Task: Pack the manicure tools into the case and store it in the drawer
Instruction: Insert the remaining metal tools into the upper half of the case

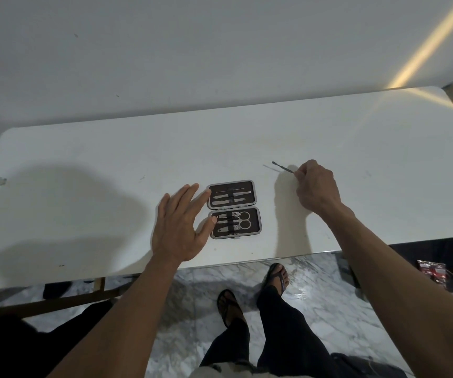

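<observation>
A small manicure case (234, 207) with a grey rim and dark lining lies open flat near the front of the white table (83, 165). Thin metal tools are strapped in its far half; scissors (243, 224) and clippers sit in its near half. My left hand (179, 227) rests at the case's left side, fingers spread, its thumb touching the near half's edge. To the right of the case, my right hand (316, 187) pinches a thin dark metal tool (282, 167) by one end. The tool's tip points left, just above the tabletop. No drawer is in view.
The table stands against a pale wall. Its front edge runs just below the case. Under it is a marble floor with my legs and sandalled feet (277, 276). A red packet (433, 272) lies on the floor at the right.
</observation>
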